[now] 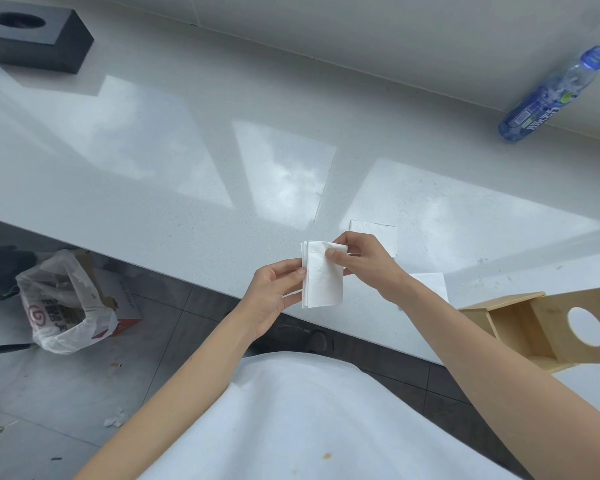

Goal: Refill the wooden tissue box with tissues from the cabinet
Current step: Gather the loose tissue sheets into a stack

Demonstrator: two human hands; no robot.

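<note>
Both hands hold a small folded stack of white tissues [323, 278] just above the front edge of the white counter [187, 174]. My left hand [274, 296] grips its left edge. My right hand [364, 261] pinches its top right corner. The wooden tissue box [548, 327] lies on its side at the counter's right front edge, open, with its round-holed lid facing right. More flat white tissues lie on the counter: one [378, 230] behind my right hand and one [430, 285] beside my right wrist.
A black tissue box [39, 36] sits at the far left of the counter. A blue plastic bottle [551, 95] stands at the far right by the wall. On the floor to the left are a white plastic bag [63, 306] and a cardboard box [122, 306].
</note>
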